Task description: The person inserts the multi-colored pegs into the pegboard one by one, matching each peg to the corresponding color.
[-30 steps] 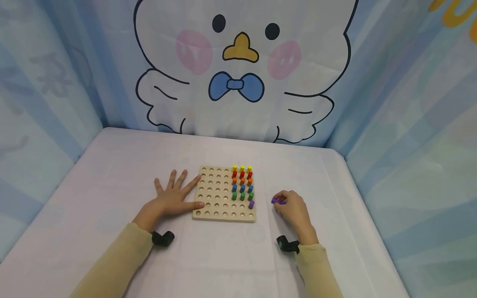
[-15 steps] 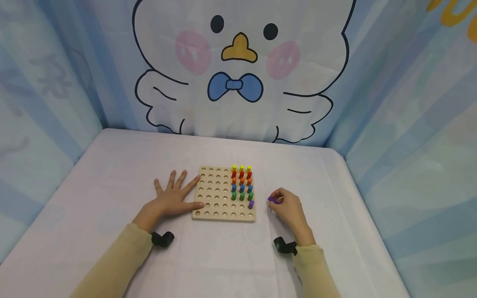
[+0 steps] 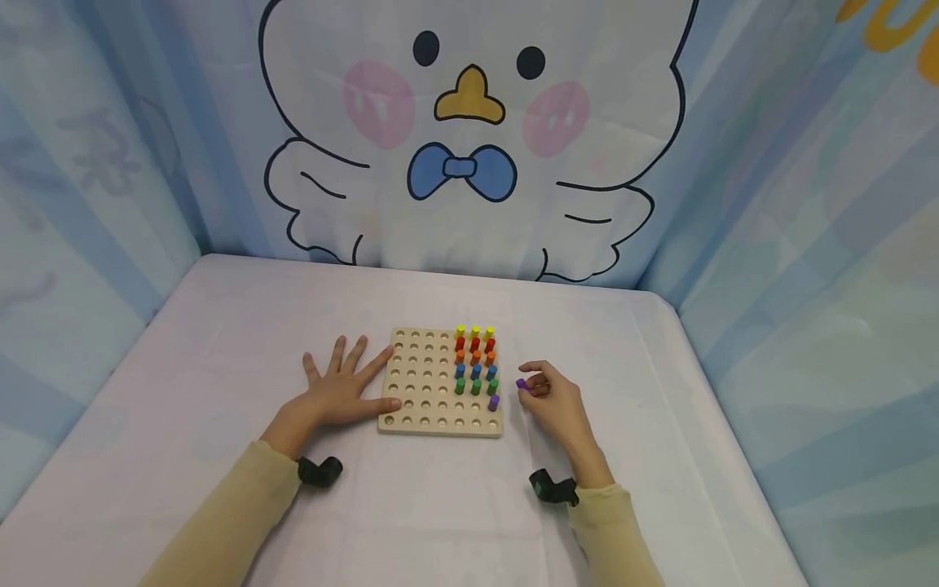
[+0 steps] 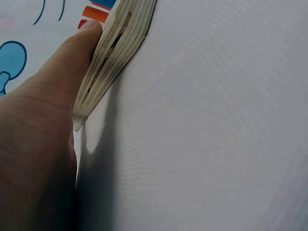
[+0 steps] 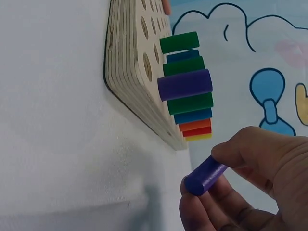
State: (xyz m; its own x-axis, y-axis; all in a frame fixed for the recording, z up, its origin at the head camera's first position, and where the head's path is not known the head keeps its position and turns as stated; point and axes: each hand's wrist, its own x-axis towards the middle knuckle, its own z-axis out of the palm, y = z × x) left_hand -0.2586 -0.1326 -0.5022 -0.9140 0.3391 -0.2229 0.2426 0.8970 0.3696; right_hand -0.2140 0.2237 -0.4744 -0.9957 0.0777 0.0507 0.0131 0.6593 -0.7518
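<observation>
A wooden pegboard (image 3: 425,424) with rows of round holes lies on the table. On its right side stand upright pegs in rows of three: yellow, red, orange, blue and green, with a single purple peg (image 3: 494,403) in the row nearest me. My left hand (image 3: 333,397) is spread flat, its thumb and index finger touching the board's left edge. Just right of the board, my right hand (image 3: 555,403) pinches another purple peg (image 5: 207,175) between thumb and fingers. In the right wrist view this peg is tilted, apart from the board.
A white cloth covers the table (image 3: 411,514). Behind it hangs a curtain (image 3: 469,220) with a cartoon bird, and more curtains flank both sides. A small black camera is strapped at each wrist.
My right hand has moved left and slightly away from me, bringing the purple peg closer to the board. The left hand has stayed in place.
</observation>
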